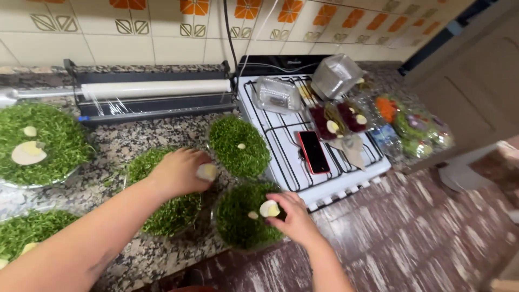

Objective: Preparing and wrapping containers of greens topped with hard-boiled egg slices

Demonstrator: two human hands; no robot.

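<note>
My left hand [181,172] hovers over a round dish of chopped greens [167,216] and holds a pale egg slice [207,172] at its fingertips. My right hand [294,216] holds another egg slice [269,208] over the near round dish of greens [238,224], which has a small white piece on it. A third round dish of greens [238,143] with one pale piece lies just behind, between the two hands.
Two larger trays of greens [46,143] [27,227] sit at the left. A cling-film dispenser [154,92] stands by the tiled wall. On the white stove [281,135] lie a red phone [313,152], plastic boxes [335,75] and wrapped salads [416,127].
</note>
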